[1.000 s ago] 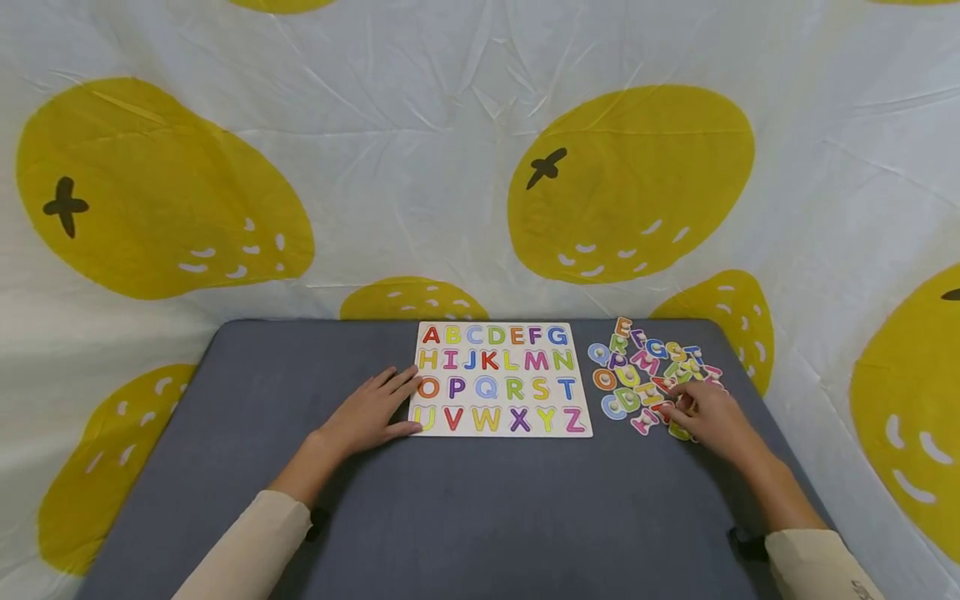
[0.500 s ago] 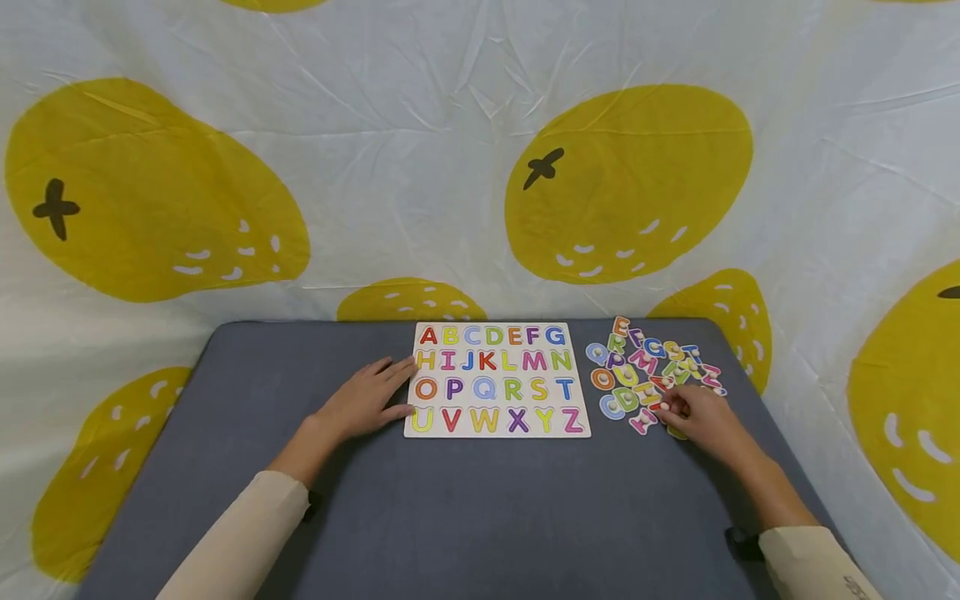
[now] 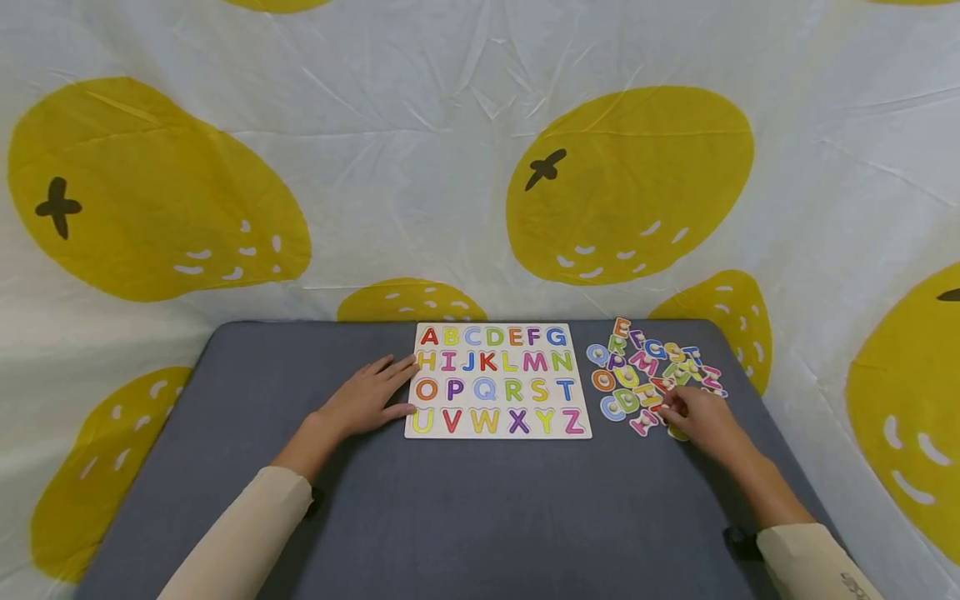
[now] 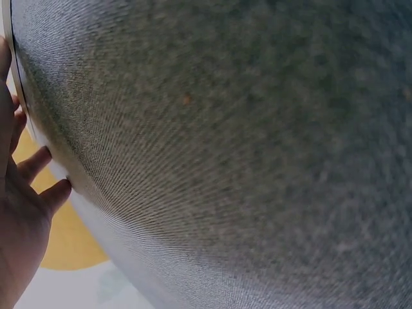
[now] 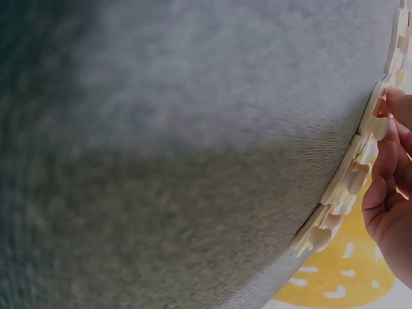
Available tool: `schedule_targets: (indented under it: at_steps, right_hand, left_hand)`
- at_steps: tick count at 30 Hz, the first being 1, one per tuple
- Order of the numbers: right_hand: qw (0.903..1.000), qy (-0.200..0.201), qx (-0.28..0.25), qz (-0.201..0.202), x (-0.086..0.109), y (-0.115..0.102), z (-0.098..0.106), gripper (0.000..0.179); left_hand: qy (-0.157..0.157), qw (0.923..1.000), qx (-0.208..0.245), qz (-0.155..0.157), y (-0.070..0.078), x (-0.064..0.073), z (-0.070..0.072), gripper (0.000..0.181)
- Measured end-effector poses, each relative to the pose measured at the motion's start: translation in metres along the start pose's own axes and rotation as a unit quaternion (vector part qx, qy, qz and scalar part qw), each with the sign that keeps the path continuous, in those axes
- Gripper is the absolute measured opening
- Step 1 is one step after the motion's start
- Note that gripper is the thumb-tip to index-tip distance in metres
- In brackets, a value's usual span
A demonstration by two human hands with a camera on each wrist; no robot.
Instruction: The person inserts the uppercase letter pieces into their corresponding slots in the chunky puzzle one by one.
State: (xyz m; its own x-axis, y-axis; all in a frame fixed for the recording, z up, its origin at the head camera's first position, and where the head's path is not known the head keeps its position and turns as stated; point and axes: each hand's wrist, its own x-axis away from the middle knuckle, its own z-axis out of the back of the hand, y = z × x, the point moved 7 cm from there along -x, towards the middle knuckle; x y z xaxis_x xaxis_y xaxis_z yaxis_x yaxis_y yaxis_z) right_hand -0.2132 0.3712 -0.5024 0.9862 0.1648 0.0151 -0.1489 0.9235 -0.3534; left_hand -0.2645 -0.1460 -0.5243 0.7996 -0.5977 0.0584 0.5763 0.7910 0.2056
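Observation:
A white alphabet puzzle board [image 3: 465, 403] lies on the table, showing colored letters A to Z in rows. My left hand [image 3: 362, 398] touches its left edge with straight, spread fingers; in the left wrist view this hand [image 4: 26, 212] shows at the left border. Right of the board lies a loose heap of letter pieces [image 3: 627, 377] with small knobs. Over the heap's near side, my right hand [image 3: 702, 419] pinches a red letter piece [image 3: 655, 407], largely covered by the fingers. Thumb and fingers of the right hand [image 5: 393, 187] meet at a knobbed piece in the right wrist view.
The dark grey table [image 3: 480, 517] ends at a back edge just behind the board and heap. Behind it hangs a white cloth [image 3: 420, 200] printed with yellow fruit. Pieces overlap closely around the right hand, including a yellow-green one [image 3: 677, 434] partly beneath it.
The right thumb and fingers have drawn together at the red letter piece, and the hand has shifted slightly left. The left hand keeps its place on the board's edge. The head view has shifted slightly.

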Motion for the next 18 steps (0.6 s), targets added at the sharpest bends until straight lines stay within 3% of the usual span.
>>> schedule_targets:
  at_steps: [10,18]
  right_hand:
    - [0.9993,0.033,0.015,0.011,-0.005,-0.008,0.015,0.013]
    - [0.9982,0.034,-0.014,0.048,-0.028,-0.051,0.020,0.006]
  left_hand:
    - [-0.002,1.0000,0.002,0.000,-0.002,-0.001,-0.001,0.083]
    - [-0.012,0.9999,0.003,0.005,-0.003,-0.001,-0.004,0.083]
